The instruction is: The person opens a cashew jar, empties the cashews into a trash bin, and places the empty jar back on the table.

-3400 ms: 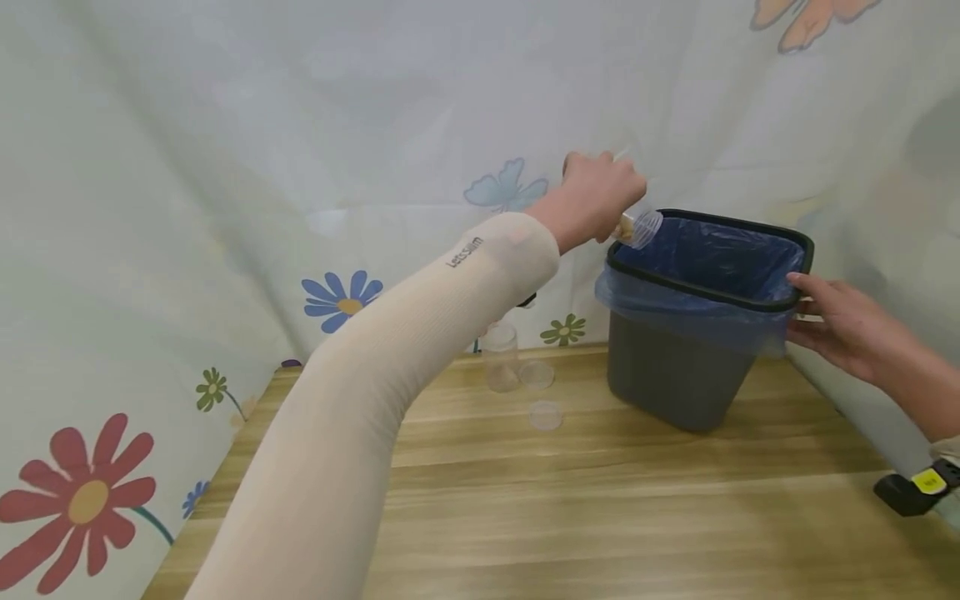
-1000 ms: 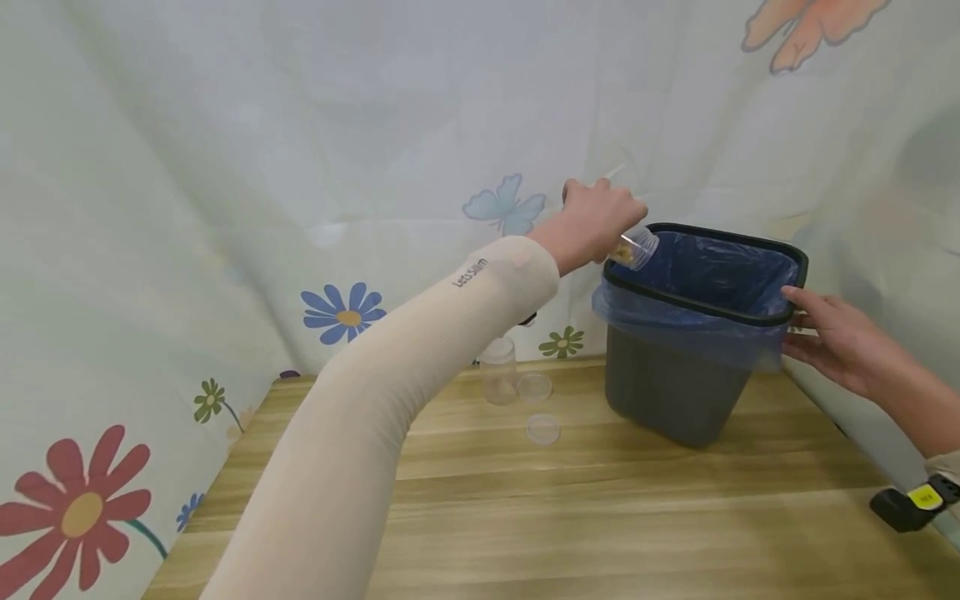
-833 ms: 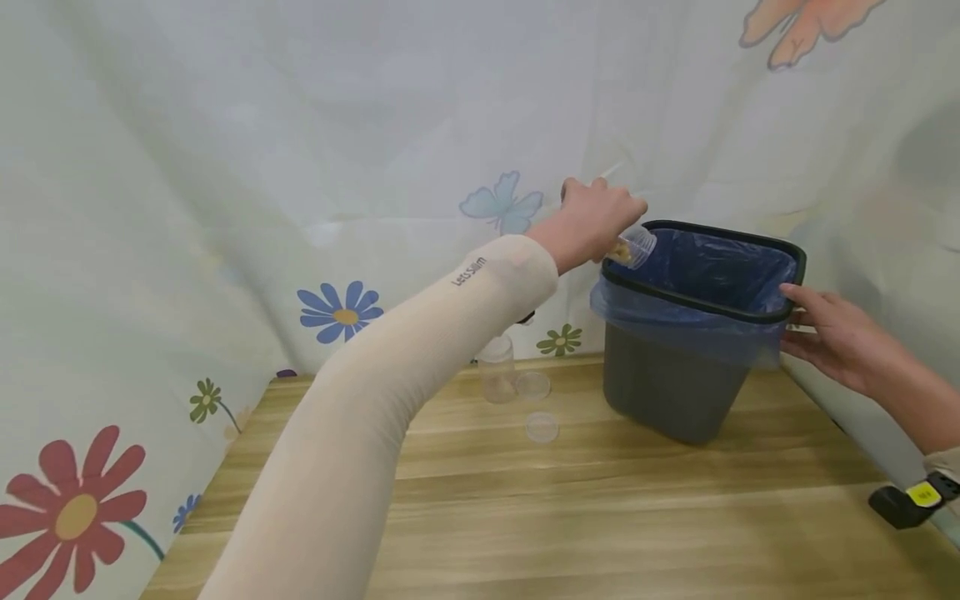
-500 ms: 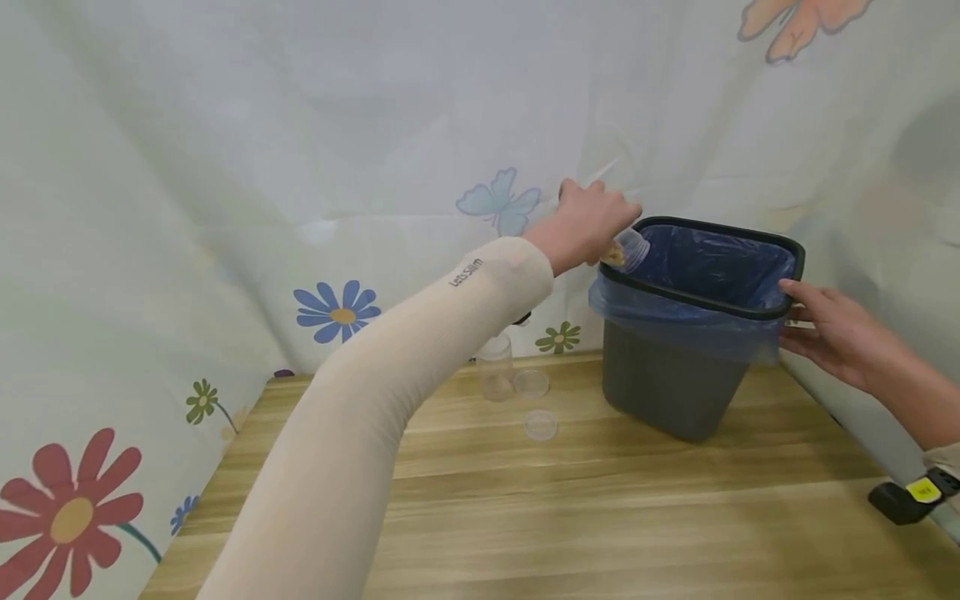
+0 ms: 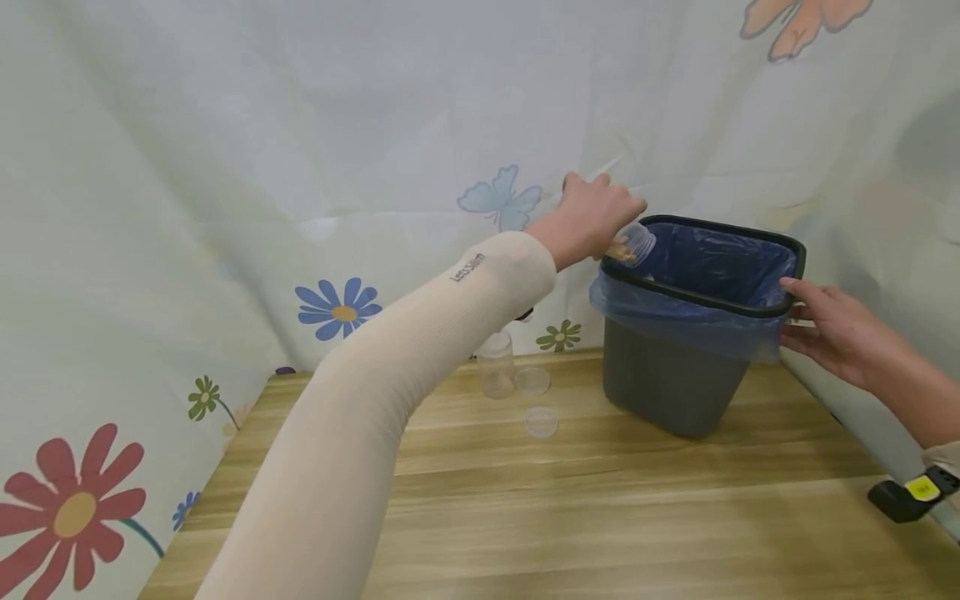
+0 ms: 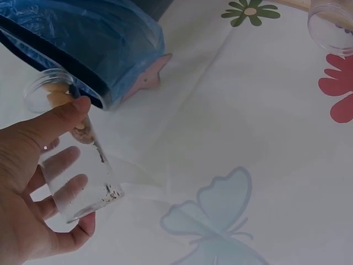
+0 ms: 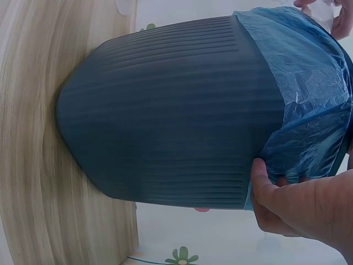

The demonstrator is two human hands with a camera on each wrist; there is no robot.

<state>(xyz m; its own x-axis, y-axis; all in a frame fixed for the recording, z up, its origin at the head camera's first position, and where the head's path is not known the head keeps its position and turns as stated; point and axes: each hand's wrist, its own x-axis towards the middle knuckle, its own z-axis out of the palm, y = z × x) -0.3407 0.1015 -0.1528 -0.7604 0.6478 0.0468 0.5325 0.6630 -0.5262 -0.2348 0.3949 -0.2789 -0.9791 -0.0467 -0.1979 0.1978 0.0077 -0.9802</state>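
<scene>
Left fingers [image 6: 80,236] curled round one jar [image 6: 92,175], right fingers [image 7: 266,189] gripping one bin [image 5: 675,375]; second jar [image 5: 495,371], two clear discs [image 5: 542,422].

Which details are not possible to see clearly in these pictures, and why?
Head: inside bottom of the dark grey plastic bin, hidden by its front wall.
Left wrist: tan pieces in the tilted clear cylindrical jar, partly behind the left thumb.
Head: marks on the small yellow label, too small.
Head: most of the black object, behind the cream fabric sleeve.
</scene>
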